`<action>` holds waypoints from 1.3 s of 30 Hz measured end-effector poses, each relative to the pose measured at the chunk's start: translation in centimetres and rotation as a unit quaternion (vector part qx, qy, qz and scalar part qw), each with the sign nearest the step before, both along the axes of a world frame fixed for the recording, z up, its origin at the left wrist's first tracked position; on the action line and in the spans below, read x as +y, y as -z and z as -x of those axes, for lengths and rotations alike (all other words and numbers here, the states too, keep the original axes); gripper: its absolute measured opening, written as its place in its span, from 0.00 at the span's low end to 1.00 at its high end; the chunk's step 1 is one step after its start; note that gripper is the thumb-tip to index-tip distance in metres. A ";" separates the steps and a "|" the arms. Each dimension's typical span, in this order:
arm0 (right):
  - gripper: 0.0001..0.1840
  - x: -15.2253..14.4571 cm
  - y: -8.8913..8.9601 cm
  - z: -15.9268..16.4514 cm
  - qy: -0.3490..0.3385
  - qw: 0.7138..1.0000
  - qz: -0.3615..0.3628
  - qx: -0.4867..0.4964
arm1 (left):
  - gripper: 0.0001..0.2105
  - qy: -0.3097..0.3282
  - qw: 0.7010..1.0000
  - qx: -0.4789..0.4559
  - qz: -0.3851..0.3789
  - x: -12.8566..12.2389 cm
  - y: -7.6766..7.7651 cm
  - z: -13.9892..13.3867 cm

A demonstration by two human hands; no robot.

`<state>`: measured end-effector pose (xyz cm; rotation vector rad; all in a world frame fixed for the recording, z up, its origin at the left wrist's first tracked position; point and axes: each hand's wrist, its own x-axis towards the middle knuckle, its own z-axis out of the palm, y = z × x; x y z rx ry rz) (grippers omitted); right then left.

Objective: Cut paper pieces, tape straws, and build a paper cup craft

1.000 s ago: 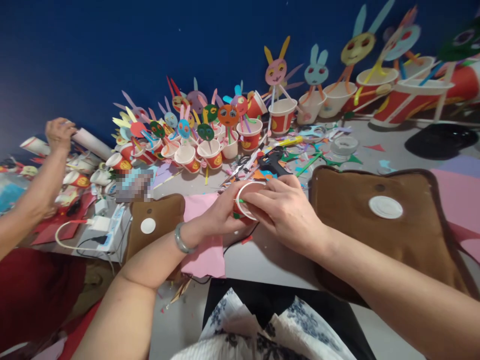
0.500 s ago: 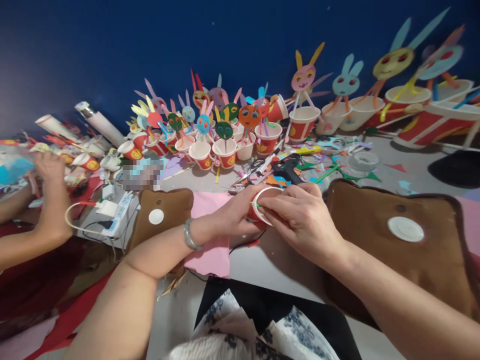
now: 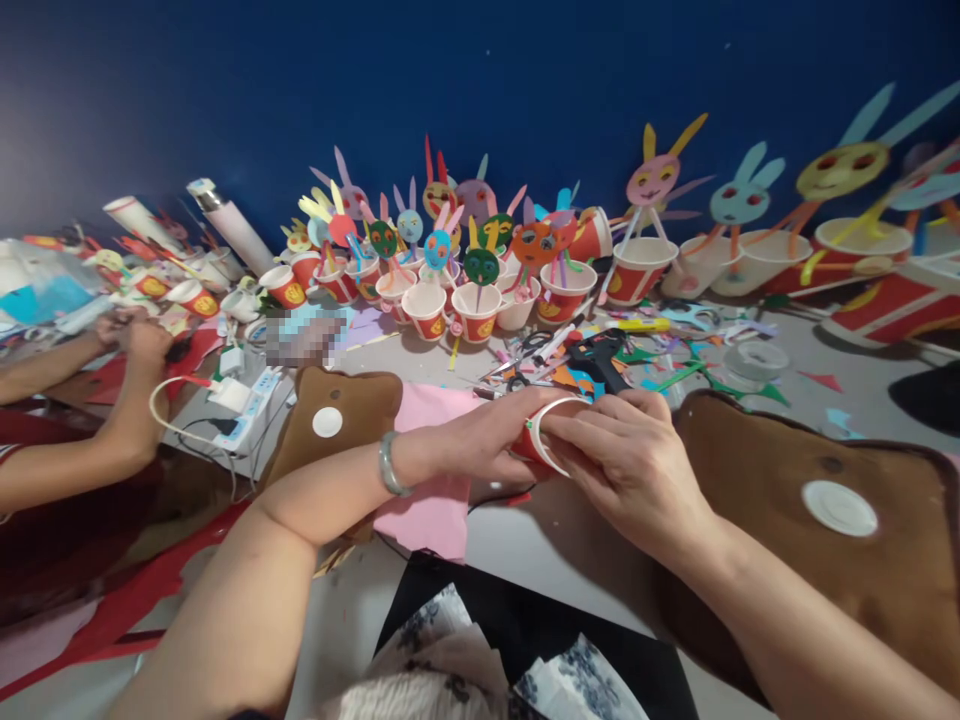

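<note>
A red and white paper cup [image 3: 537, 438] is tipped with its mouth towards my right side. My left hand [image 3: 484, 440] wraps around the cup's outside, fingers closed on it. My right hand [image 3: 637, 460] is at the cup's mouth, its fingers bent over the rim and partly inside; the fingertips are hidden. A small green bit shows at the rim near my left fingers. Under my left wrist lies a pink sheet [image 3: 427, 505].
Brown cushions [image 3: 360, 400] [image 3: 750, 470] lie on both sides. Behind are a black glue gun [image 3: 596, 358], paper scraps, a tape roll [image 3: 756, 362] and several cups with paper rabbits [image 3: 652, 182]. At left are a power strip [image 3: 251, 410] and another person's hands [image 3: 142, 335].
The view has shifted, so the background sits lower and farther right. The cup's mouth is turned more to the right, and my right fingers reach farther over its rim.
</note>
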<state>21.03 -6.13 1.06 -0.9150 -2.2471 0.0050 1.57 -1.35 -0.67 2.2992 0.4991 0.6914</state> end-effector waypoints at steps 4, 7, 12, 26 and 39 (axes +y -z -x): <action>0.09 -0.1 -0.2 0.1 -0.003 1.000 0.005 -0.002 | 0.30 0.018 1.000 -0.002 -0.001 -0.1 0.2 -0.1; 0.10 -0.1 -0.3 0.2 -0.006 1.000 0.006 -0.005 | 0.29 0.036 0.999 -0.029 -0.017 -0.1 0.6 -0.3; 0.03 0.0 -0.4 0.3 -0.006 1.000 -0.005 0.010 | 0.25 0.032 0.997 -0.071 -0.005 0.2 0.8 -0.5; 0.30 0.8 2.0 0.5 0.116 0.956 0.036 0.269 | 0.38 -0.119 0.913 -0.258 0.292 0.4 1.3 -0.3; 0.33 1.5 3.0 0.1 0.075 0.980 0.101 0.155 | 0.34 -0.001 0.961 -0.148 0.232 1.6 1.8 1.2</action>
